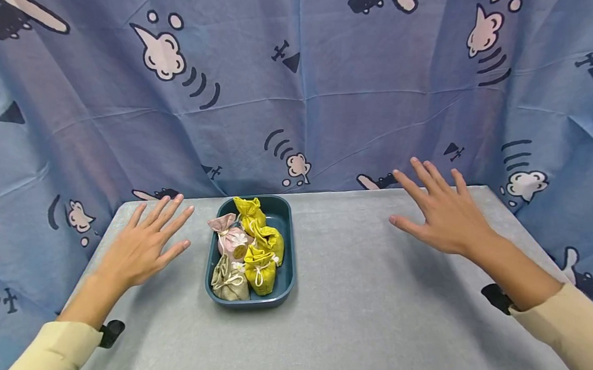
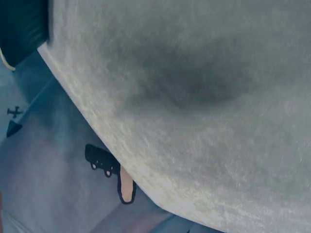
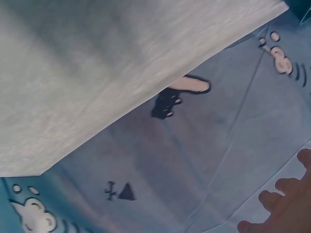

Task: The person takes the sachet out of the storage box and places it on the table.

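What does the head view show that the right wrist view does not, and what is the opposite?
Only the head view: the left hand, both cream sleeves and five small pouches inside the tray.
Only the right wrist view: no extra object that I can make out, just another angle on the right hand.
Both: the right hand, the grey table and the blue patterned curtain. A dark piece at the right wrist view's upper right edge may be the tray; too little shows to tell.

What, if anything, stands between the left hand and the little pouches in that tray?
In the head view, only the left wall of the blue tray stands between the left hand and the pouches; nothing else visible blocks the way.
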A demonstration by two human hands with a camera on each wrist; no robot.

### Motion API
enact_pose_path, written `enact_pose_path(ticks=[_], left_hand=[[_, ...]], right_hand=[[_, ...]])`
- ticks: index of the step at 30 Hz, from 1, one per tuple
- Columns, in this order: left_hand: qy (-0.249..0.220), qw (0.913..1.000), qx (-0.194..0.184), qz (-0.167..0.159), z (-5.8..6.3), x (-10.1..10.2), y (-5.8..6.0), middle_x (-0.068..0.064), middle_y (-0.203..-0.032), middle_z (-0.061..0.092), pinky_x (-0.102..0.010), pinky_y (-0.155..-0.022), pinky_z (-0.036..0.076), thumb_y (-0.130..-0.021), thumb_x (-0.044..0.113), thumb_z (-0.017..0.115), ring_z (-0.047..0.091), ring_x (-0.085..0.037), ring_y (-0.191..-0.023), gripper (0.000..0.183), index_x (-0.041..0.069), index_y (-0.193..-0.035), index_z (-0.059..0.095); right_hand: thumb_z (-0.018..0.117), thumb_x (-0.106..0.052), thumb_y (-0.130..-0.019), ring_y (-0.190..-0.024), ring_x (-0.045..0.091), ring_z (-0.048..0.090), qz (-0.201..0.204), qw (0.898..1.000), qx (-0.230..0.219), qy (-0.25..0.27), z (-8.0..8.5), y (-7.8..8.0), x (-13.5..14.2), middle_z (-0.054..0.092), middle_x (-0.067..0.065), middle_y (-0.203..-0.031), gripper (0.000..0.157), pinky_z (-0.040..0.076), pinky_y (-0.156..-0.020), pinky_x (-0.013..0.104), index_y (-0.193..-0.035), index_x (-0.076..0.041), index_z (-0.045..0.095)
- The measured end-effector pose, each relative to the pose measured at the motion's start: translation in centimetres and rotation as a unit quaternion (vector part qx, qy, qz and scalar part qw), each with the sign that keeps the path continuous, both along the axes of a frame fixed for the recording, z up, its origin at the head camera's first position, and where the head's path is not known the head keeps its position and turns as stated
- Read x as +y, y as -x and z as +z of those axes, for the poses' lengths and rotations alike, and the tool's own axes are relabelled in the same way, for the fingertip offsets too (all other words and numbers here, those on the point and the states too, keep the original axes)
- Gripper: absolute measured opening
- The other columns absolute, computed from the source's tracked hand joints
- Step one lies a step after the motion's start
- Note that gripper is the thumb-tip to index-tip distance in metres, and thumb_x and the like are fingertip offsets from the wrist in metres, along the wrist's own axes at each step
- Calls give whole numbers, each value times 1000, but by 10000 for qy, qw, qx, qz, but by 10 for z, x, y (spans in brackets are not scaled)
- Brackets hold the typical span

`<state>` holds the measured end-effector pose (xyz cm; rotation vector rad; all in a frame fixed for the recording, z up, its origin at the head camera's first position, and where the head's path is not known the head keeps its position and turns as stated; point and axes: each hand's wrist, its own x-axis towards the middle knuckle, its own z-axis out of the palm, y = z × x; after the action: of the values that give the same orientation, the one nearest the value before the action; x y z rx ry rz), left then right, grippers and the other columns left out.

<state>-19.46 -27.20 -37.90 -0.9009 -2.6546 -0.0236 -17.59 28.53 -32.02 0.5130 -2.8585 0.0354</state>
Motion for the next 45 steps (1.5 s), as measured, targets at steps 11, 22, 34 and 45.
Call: enact_pose_path(ticks=[11, 22, 34, 45], left_hand=[[155, 9982, -83, -573, -7, 15, -7, -6, -164, 23, -52, -121, 10, -101, 48, 51, 24, -31, -149, 66, 20, -158, 31], [346, 9958, -417, -737, -9, 23, -11, -6, -163, 26, -50, -122, 9, -102, 48, 50, 24, -30, -149, 66, 20, -158, 31], [444, 9930, -639, -888, -17, 24, -16, -5, -161, 31, -54, -117, 22, -102, 46, 51, 29, -32, -147, 63, 19, -156, 36], [466, 9910, -852, -924, -20, 26, -16, -4, -161, 31, -59, -115, 24, -102, 46, 51, 31, -32, -146, 61, 19, -156, 37]], right_hand=[[61, -62, -89, -149, 36, 22, 810, 9965, 157, -116, 0, -8, -36, 19, 13, -165, 90, 17, -114, 66, -161, -31, 17], [64, -58, -90, -145, 35, 33, 1346, 9899, -105, 444, 1, -14, -59, 25, 10, -163, 86, 28, -113, 60, -158, -19, 30], [73, -51, -88, -141, 28, 40, 1444, 9624, -1166, 1981, 7, -16, -83, 38, 2, -157, 85, 38, -108, 57, -158, -26, 30], [79, -39, -85, -134, 22, 50, 1768, 9317, -1656, 2706, 6, -14, -101, 48, 0, -151, 82, 41, -107, 52, -154, -19, 39]])
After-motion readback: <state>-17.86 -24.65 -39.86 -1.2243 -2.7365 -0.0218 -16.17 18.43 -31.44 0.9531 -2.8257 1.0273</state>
